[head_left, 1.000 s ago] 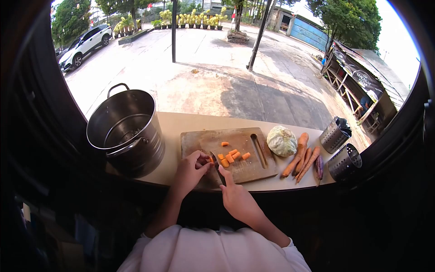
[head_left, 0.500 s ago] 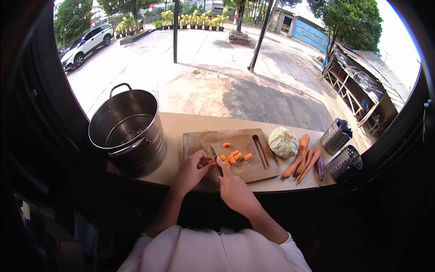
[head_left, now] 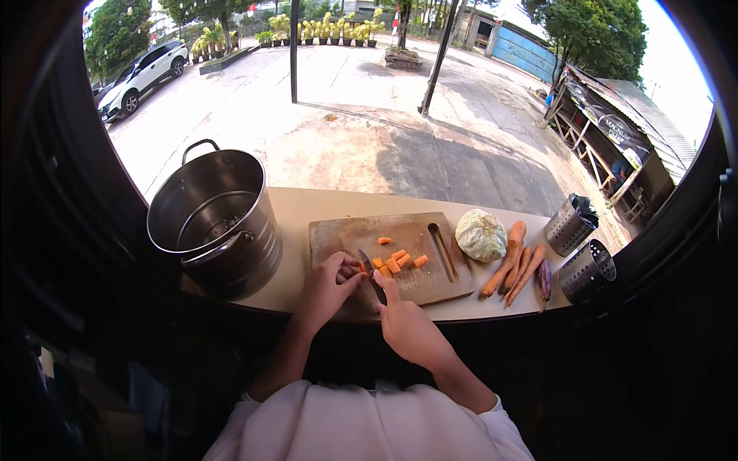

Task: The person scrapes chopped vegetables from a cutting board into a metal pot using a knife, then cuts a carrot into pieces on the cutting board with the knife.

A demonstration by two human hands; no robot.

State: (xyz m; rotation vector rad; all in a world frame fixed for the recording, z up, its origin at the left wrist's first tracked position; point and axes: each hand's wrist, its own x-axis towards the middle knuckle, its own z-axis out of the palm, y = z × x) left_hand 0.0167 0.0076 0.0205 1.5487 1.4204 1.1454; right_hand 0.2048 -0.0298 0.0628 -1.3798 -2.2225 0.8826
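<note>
On the wooden cutting board (head_left: 338,234), my left hand (head_left: 329,286) pinches a piece of carrot (head_left: 362,267), mostly covered by the fingers. My right hand (head_left: 401,319) is closed on a knife (head_left: 369,265), whose blade points away from me right beside the left fingertips. Several cut carrot chunks (head_left: 398,261) lie on the board to the right of the blade. One lone chunk (head_left: 384,240) rests farther back.
A large steel pot (head_left: 265,238) stands left of the board. To the right are a cabbage (head_left: 481,235), several whole carrots (head_left: 507,265), a purple vegetable (head_left: 544,280) and two perforated steel holders (head_left: 586,270). The counter (head_left: 300,201) ends at a front edge near me.
The right hand and knife have shifted slightly right, and the blade leans a little more. My left hand keeps its pinch. The whole view has shifted a little.
</note>
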